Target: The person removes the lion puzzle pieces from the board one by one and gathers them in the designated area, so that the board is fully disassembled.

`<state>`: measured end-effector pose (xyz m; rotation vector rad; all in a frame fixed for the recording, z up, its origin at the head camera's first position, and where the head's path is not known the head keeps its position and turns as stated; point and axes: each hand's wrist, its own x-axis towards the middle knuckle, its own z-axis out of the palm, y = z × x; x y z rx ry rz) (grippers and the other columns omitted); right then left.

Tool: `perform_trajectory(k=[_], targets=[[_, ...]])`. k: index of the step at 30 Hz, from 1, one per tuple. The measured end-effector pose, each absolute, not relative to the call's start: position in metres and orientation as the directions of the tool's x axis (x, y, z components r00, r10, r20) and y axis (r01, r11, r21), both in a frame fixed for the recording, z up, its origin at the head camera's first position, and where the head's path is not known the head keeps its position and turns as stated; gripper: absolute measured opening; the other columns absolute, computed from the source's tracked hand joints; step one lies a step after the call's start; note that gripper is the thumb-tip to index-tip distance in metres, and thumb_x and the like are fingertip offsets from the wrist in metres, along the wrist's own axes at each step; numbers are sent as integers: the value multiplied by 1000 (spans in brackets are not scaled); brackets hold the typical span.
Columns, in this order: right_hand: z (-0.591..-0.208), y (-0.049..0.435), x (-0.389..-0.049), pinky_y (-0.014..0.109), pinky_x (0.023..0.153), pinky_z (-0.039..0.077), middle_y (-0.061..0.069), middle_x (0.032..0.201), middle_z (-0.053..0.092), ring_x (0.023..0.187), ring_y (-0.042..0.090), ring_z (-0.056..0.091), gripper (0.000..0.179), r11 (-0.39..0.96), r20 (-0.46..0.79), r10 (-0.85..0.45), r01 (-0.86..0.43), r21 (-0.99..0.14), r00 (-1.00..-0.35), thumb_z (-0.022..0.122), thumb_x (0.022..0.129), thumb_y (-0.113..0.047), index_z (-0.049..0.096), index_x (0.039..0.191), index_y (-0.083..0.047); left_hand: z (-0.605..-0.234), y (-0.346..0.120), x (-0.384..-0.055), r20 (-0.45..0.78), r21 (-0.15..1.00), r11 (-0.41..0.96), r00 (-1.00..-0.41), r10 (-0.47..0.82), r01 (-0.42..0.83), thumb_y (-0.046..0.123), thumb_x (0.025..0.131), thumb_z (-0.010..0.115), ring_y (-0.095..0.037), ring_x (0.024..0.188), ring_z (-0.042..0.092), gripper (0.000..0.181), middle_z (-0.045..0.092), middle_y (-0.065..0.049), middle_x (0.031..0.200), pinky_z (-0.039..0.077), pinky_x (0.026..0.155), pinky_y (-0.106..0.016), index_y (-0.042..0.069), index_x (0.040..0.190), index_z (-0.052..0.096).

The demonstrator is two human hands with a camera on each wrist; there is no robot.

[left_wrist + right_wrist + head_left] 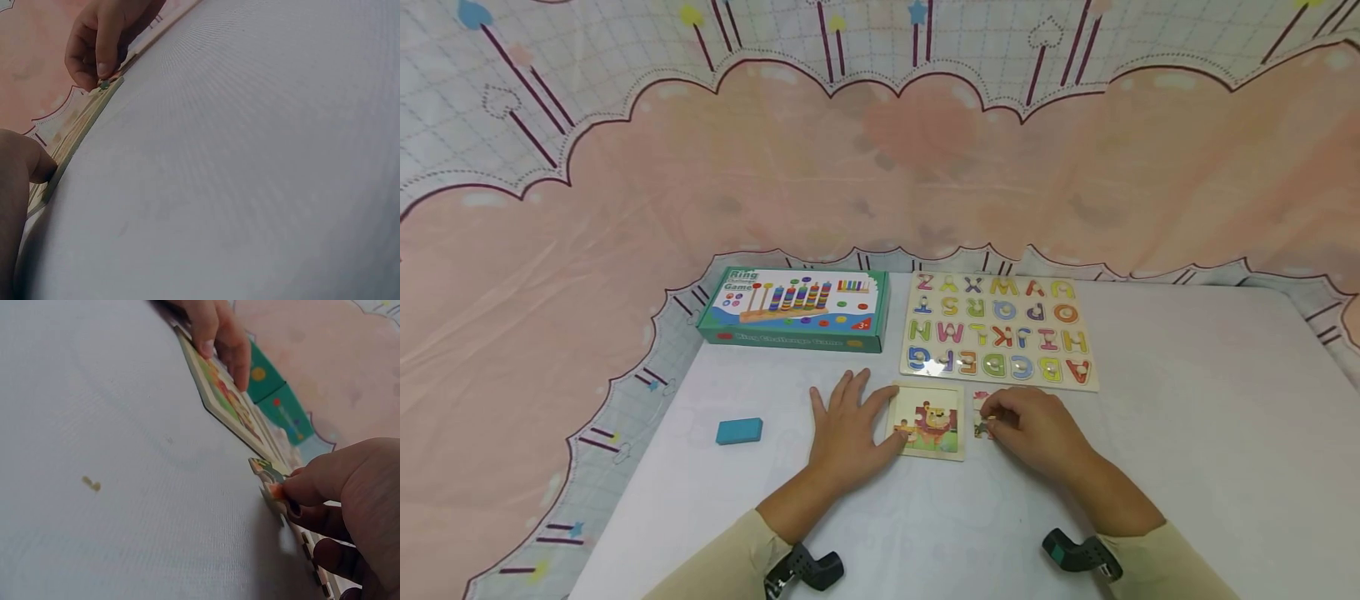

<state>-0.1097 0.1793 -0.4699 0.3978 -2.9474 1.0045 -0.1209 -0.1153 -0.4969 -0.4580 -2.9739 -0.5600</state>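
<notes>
A small square wooden jigsaw tray [934,455] lies on the white table, with fitted pieces forming a bear picture [934,423]; the tray's upper part shows bare wood. My left hand [847,429] rests at its left side, fingers spread, forefinger at the top left corner and thumb over the lower left edge. Just right of the tray, my right hand [1037,429] pinches a jigsaw piece [270,477] between thumb and fingers. In the head view this colourful piece [981,408] is partly hidden by the fingertips. The right wrist view shows it tilted up near the tray's corner.
Behind the tray lies an alphabet peg board [1000,329] with coloured letters. A green ring game box [793,308] stands to its left at the back. Near the table's left side is a blue block [739,431]. A patterned pink cloth [880,183] hangs behind the table.
</notes>
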Motion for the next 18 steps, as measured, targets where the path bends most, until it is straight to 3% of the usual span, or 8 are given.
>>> perform_trajectory(k=[10, 18], targets=[[-472, 183, -107, 35, 79, 52, -10, 98, 72, 89, 13, 58, 16, 766, 124, -255, -279, -580, -959, 85, 90, -10, 77, 98, -22, -497, -115, -122, 131, 360, 881, -952, 277, 306, 57, 91, 67, -42, 159, 22, 66, 39, -16, 167, -2, 117, -82, 28, 150, 62], [-472, 187, -107, 32, 79, 52, -9, 103, 70, 91, 14, 57, 18, 725, 116, -244, -260, -638, -963, 79, 94, -10, 77, 110, -18, -498, -115, -121, 137, 357, 882, -951, 278, 309, 56, 91, 69, -42, 159, 23, 67, 40, -16, 167, -1, 117, -83, 27, 150, 62]])
